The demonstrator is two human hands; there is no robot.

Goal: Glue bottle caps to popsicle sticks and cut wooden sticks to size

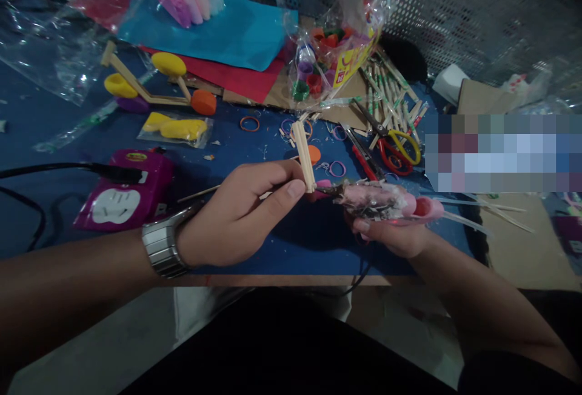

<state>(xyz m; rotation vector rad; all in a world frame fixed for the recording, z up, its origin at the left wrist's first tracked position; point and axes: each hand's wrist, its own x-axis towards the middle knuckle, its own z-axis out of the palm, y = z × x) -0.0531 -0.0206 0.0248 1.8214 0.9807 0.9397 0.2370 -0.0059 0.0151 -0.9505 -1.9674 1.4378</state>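
Observation:
My left hand (248, 210) pinches the lower end of a pale bundle of wooden sticks (304, 156), which stands nearly upright. In my right hand (393, 234) is a pink glue gun (377, 200), crusted with grey residue, its dark nozzle pointing left. The nozzle tip is close to the bottom of the sticks; whether they touch I cannot tell. Clear glue sticks (468, 223) extend from the gun's right end. Behind the sticks lies an orange cap (313, 154), and a pink cap (319, 190) sits by the nozzle.
A purple power socket (127, 192) with a black cable sits at the left. Behind it are a wooden frame (168, 100) with coloured caps and a yellow packet (175, 129). Scissors (395, 143), a red cutter (364, 159), wrapped sticks (386, 95) and a bag of caps (325, 59) lie behind the gun.

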